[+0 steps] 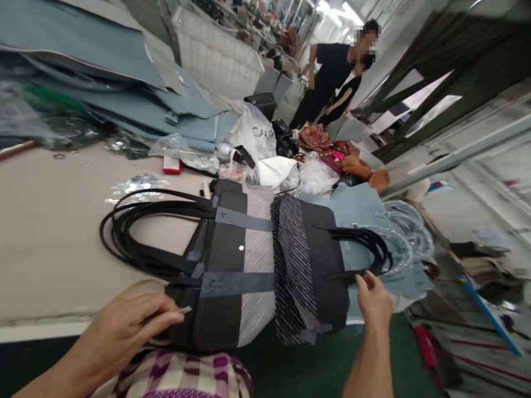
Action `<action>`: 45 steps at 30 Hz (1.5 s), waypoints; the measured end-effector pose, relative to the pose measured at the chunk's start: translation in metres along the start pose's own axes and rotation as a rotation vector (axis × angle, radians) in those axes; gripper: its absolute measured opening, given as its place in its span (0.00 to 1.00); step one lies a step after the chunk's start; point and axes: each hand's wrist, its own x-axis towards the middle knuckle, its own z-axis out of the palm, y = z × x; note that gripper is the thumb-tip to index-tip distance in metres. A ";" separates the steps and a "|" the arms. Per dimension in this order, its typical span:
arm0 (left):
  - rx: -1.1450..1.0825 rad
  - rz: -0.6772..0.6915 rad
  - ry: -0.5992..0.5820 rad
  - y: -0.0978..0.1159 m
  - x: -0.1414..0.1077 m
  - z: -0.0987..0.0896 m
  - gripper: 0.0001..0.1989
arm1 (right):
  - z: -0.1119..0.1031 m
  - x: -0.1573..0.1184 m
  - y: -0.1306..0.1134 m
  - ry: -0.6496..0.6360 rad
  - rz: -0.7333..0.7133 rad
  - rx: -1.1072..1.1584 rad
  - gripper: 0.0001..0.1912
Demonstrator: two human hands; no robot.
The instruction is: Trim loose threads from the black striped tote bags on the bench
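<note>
Black-and-grey striped tote bag (257, 260) lies opened flat on a beige work table (50, 232), between a worker's two bare hands.

The bag's black handles (124, 232) point left and right across the person's front, with a loose striped flap (292, 265) folded over its middle and a pale blue leather panel (357, 207) beneath its far side. The left hand (128, 326), nearest the bag's near corner, curls closed around a thin tan strip (136, 285). The right hand (373, 304) is half open, its fingertips (365, 279) just beside or touching the right handle's base; the picture cannot settle which.
</note>
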 end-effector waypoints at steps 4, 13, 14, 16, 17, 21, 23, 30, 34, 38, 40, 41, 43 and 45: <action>0.089 0.080 -0.012 0.014 0.016 -0.014 0.19 | 0.052 -0.106 -0.058 -0.439 -0.242 0.281 0.21; 0.147 0.122 0.006 0.005 0.012 -0.018 0.15 | 0.126 -0.257 -0.152 -0.851 -1.076 0.520 0.08; 0.143 0.116 0.007 0.003 0.011 -0.018 0.14 | 0.129 -0.258 -0.152 -0.835 -1.098 0.512 0.08; 0.122 0.105 0.001 -0.001 0.011 -0.018 0.10 | 0.134 -0.258 -0.153 -0.811 -1.129 0.489 0.09; 0.114 0.095 -0.004 -0.003 0.011 -0.018 0.09 | 0.137 -0.258 -0.153 -0.806 -1.138 0.476 0.09; 0.080 0.063 -0.032 -0.009 0.012 -0.021 0.09 | 0.146 -0.259 -0.156 -0.818 -1.131 0.446 0.08; 0.058 0.051 -0.049 -0.011 0.014 -0.022 0.09 | 0.151 -0.261 -0.157 -0.800 -1.088 0.468 0.07; 0.018 0.095 0.056 -0.019 0.030 -0.022 0.10 | 0.165 -0.276 -0.167 -0.794 -0.568 0.499 0.06; -0.087 0.101 0.057 -0.019 0.031 -0.023 0.07 | 0.184 -0.260 -0.158 -0.800 -0.281 0.471 0.04; -0.210 0.033 0.008 -0.019 0.023 -0.026 0.06 | 0.211 -0.203 -0.122 -0.724 0.082 0.414 0.15; -0.244 -0.064 -0.038 -0.023 0.020 -0.028 0.08 | 0.220 -0.173 -0.104 -0.724 0.138 0.396 0.19; -0.250 -0.116 -0.054 -0.025 0.018 -0.029 0.10 | 0.224 -0.161 -0.097 -0.733 0.158 0.385 0.20; -0.244 -0.192 -0.065 -0.030 0.016 -0.031 0.15 | 0.228 -0.144 -0.090 -0.765 0.184 0.359 0.21; -0.210 -0.232 -0.054 -0.034 0.014 -0.033 0.19 | 0.232 -0.138 -0.089 -0.805 0.197 0.325 0.19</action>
